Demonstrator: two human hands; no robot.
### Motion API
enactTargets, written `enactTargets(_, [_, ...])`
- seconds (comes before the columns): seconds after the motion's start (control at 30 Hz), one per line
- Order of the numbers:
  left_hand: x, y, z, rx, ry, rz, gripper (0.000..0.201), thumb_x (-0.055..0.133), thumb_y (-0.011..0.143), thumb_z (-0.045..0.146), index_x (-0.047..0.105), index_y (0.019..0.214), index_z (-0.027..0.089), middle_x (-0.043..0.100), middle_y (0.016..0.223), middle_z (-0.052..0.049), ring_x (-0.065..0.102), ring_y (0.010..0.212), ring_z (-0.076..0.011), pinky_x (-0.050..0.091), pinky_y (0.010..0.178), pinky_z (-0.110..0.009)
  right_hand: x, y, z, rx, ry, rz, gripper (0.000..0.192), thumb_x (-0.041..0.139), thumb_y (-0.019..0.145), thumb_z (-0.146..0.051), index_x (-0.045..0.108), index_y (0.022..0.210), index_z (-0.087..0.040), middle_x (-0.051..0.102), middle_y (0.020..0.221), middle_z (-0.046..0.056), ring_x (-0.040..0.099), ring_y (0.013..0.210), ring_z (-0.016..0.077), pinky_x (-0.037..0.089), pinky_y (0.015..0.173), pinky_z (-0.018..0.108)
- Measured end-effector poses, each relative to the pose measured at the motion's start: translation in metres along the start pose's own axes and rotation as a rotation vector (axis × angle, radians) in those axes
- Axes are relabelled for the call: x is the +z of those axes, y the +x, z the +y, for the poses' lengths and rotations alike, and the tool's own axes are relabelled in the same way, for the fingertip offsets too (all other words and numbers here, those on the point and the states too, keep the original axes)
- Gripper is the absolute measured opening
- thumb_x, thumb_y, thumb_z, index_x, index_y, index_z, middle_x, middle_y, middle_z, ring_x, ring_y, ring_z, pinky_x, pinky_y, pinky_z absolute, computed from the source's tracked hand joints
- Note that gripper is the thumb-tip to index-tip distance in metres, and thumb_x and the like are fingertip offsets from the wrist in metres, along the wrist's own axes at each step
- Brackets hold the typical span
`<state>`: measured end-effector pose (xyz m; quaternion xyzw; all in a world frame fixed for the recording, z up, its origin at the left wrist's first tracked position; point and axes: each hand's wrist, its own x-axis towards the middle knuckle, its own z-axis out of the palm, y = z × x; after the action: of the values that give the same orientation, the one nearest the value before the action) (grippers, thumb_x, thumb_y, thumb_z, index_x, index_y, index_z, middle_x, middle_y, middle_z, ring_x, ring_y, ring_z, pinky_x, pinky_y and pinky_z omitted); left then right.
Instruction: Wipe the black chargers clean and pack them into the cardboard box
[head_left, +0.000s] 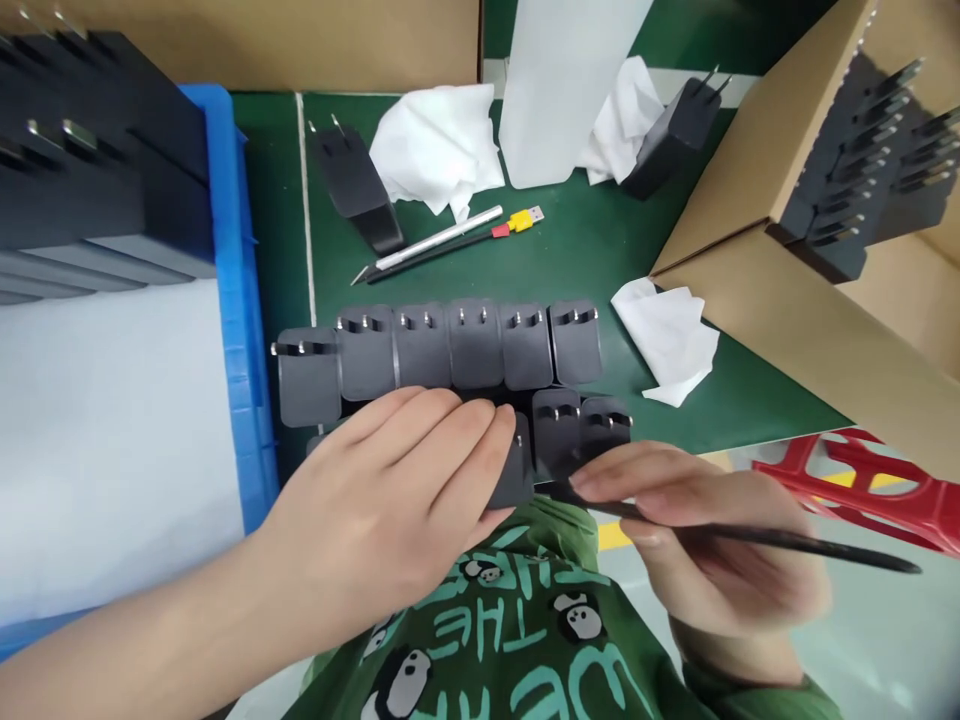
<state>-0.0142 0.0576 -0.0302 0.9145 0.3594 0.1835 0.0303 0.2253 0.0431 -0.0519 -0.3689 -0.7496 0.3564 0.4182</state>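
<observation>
Several black plug adapters (pixel 450 350) stand in a row on the green table (pixel 585 250), prongs up, with a shorter second row (pixel 581 430) in front. My left hand (pixel 397 490) lies flat over the near adapters, fingers wrapped around one adapter (pixel 517 470). My right hand (pixel 705 550) pinches a thin black stick (pixel 787 540), its tip touching the base of the front-row adapters near the table edge.
A blue bin (pixel 232 300) with stacked dark adapters sits left. A cardboard box (pixel 825 250) holding more adapters stands right. Loose adapters (pixel 356 190), white cloths (pixel 439 145), a white pen (pixel 442 237), a yellow USB plug (pixel 525 217) and a white cloth (pixel 667 340) lie behind. A red rack (pixel 870 485) is lower right.
</observation>
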Motion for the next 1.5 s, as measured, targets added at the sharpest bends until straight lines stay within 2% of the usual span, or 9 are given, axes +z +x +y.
enactTargets(0.07, [-0.0004, -0.0002, 0.0000, -0.013, -0.016, -0.005, 0.031, 0.064, 0.092, 0.026, 0.064, 0.112, 0.002, 0.072, 0.101, -0.012, 0.066, 0.090, -0.0254, 0.054, 0.082, -0.040, 0.0034, 0.0022, 0.0016, 0.008, 0.197, 0.099, 0.025, 0.053, 0.090, -0.004, 0.058, 0.109, -0.019, 0.071, 0.088, 0.007, 0.073, 0.081, 0.0218, 0.063, 0.066, 0.039])
enactTargets(0.13, [-0.0004, -0.0003, 0.0000, -0.018, -0.028, -0.010, 0.031, 0.065, 0.092, 0.026, 0.064, 0.112, 0.002, 0.072, 0.101, -0.012, 0.065, 0.090, -0.0252, 0.053, 0.082, -0.040, 0.0045, 0.0029, 0.0015, 0.033, 0.266, 0.124, 0.026, 0.054, 0.089, -0.001, 0.060, 0.108, -0.018, 0.072, 0.091, 0.008, 0.073, 0.085, 0.0217, 0.063, 0.068, 0.040])
enactTargets(0.27, [0.0000, -0.0002, 0.0000, -0.024, -0.045, -0.028, 0.030, 0.063, 0.093, 0.025, 0.063, 0.112, 0.001, 0.072, 0.102, -0.012, 0.064, 0.091, -0.0260, 0.052, 0.083, -0.040, 0.0047, 0.0008, 0.0012, 0.054, 0.253, 0.127, 0.026, 0.054, 0.090, -0.002, 0.061, 0.109, -0.018, 0.072, 0.093, 0.007, 0.073, 0.086, 0.0211, 0.063, 0.071, 0.040])
enactTargets(0.5, [-0.0017, -0.0006, -0.0002, -0.024, -0.043, -0.032, 0.031, 0.062, 0.094, 0.025, 0.063, 0.112, 0.001, 0.072, 0.102, -0.013, 0.064, 0.091, -0.0258, 0.051, 0.084, -0.041, 0.0044, 0.0001, 0.0014, 0.089, 0.203, 0.124, 0.021, 0.056, 0.091, -0.007, 0.062, 0.105, -0.023, 0.073, 0.089, 0.005, 0.072, 0.078, 0.0216, 0.062, 0.066, 0.041])
enactTargets(1.3, [-0.0006, -0.0001, -0.0003, -0.016, -0.048, -0.032, 0.033, 0.063, 0.093, 0.025, 0.063, 0.113, -0.001, 0.071, 0.103, -0.015, 0.063, 0.091, -0.0283, 0.049, 0.084, -0.043, 0.0047, -0.0007, 0.0011, 0.074, 0.214, 0.113, 0.024, 0.053, 0.091, -0.003, 0.060, 0.106, -0.020, 0.072, 0.090, 0.007, 0.073, 0.082, 0.0207, 0.063, 0.069, 0.039])
enactTargets(1.5, [-0.0010, -0.0001, -0.0001, -0.017, -0.050, -0.030, 0.031, 0.060, 0.095, 0.025, 0.063, 0.112, -0.001, 0.071, 0.102, -0.014, 0.062, 0.091, -0.0277, 0.049, 0.083, -0.042, 0.0089, -0.0010, 0.0022, 0.042, 0.341, 0.178, 0.034, 0.060, 0.080, 0.005, 0.063, 0.108, -0.013, 0.071, 0.094, 0.008, 0.072, 0.085, 0.0205, 0.063, 0.071, 0.038])
